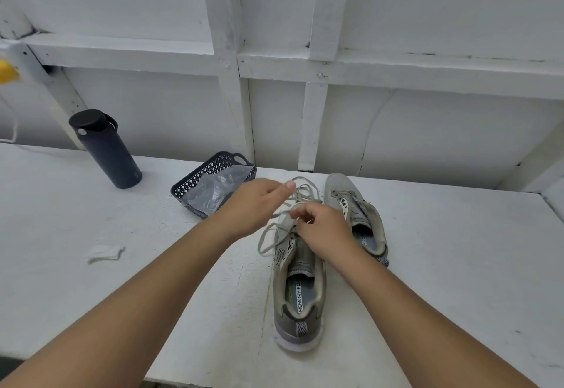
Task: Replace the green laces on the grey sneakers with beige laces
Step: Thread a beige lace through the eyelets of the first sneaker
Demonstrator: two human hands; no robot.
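My right hand point(320, 229) pinches the beige lace point(268, 235) at the near sneaker point(300, 290) toe-end eyelets; my left hand point(253, 204) grip draws its tail leftward.

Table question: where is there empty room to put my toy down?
The table is bare right of the far sneaker, and left between the bottle and the white scrap. It is crowded in the middle: basket, both hands, beige lace.
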